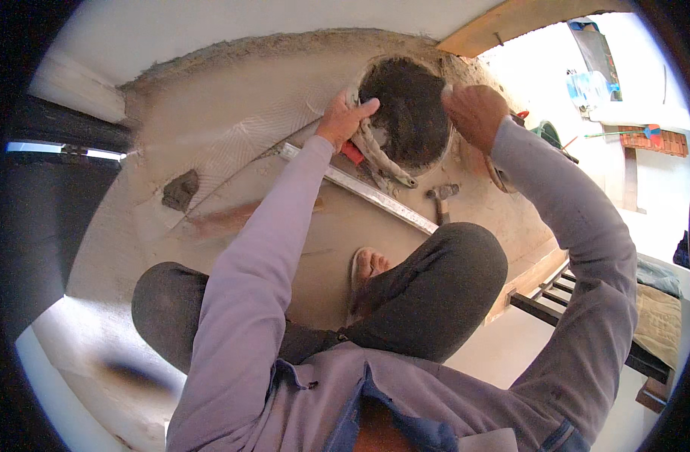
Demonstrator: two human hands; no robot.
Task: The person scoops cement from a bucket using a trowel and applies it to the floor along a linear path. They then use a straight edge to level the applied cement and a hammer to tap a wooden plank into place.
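A round mortar-crusted tub [444,154] stands on the floor ahead of me, with dark grey, wet-looking mix [405,113] inside. My left hand [345,120] grips its left rim, thumb over the edge. A thick, curved, crusted strip [382,157], perhaps a handle, runs down from that hand. Across the opening, my right hand [477,113] is closed at the right rim; its fingertips are partly hidden. Below my left hand lies a tool with a red part [352,153], mostly covered. A hammer [441,197] rests on the floor close to the tub's near side.
A long metal straightedge [367,194] crosses the floor before my knees. Combed adhesive [262,128] covers a band at left, near a dark mortar patch [180,190]. A reddish-brown strip [224,220] lies nearby. A wooden board [503,26] is at the back; a slatted frame [559,290] stands right.
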